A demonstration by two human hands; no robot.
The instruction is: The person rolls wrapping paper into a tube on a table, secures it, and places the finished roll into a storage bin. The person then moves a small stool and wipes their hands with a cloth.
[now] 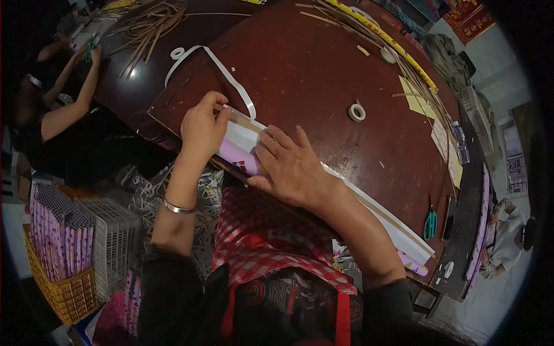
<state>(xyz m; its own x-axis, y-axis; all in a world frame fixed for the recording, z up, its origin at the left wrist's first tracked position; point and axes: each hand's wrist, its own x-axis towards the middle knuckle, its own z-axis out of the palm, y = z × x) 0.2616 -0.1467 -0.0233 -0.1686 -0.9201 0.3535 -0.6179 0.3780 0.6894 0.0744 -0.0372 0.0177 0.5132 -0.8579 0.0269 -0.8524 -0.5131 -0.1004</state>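
Note:
A long pink patterned roll [239, 158] with a white inner side and a brown strip [392, 219] along it lies at the near edge of the brown table [288, 69]. My left hand [203, 127] grips its left end, thumb and fingers pinched on the strip's end. My right hand [288, 164] lies flat on the roll, fingers spread. A loose white tape [228, 78] curls on the table just beyond my left hand. Farther right is a small tape roll [356, 112].
Green-handled scissors [430, 224] lie at the right table edge. Brown strips [153, 29] are heaped at the back left. Below left stand a yellow basket [72, 297] and a grey crate [112, 230]. Another person's hands [92, 55] hold scissors at the left; another person [511, 236] is at the far right.

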